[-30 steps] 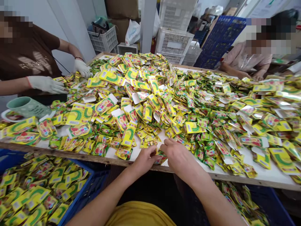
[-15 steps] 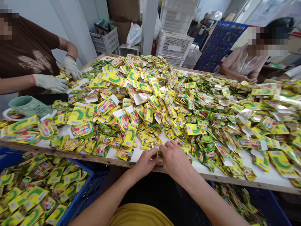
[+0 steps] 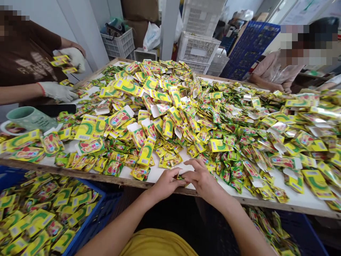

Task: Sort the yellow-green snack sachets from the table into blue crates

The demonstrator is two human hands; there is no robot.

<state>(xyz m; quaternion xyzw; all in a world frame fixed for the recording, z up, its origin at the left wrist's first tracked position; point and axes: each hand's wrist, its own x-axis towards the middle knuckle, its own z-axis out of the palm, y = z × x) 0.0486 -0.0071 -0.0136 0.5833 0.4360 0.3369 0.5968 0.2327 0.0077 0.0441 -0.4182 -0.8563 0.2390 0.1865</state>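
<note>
Near the table's front edge, my left hand (image 3: 165,183) pinches a small yellow-green carton (image 3: 182,178) between thumb and fingers. Most of that carton is hidden by the fingers. My right hand (image 3: 201,175) is just right of it, fingers apart, with one finger stretched out over the table and another at the carton's end. Beyond my hands lie small yellow sachets (image 3: 169,160) and a standing yellow carton (image 3: 147,151). Green sachets (image 3: 234,174) are heaped to the right of my right hand.
A large pile of yellow cartons (image 3: 160,96) and sachets covers the table (image 3: 128,173). A green mug (image 3: 29,119) stands at the left. Blue crates (image 3: 93,209) of cartons and sachets sit below the edge. A co-worker's gloved hand (image 3: 57,91) is at the left; another person (image 3: 277,73) sits opposite.
My right hand's fingers have spread and lifted partly away from the carton; my left hand keeps its pinch. The left co-worker's far glove has risen with several small yellow packs.
</note>
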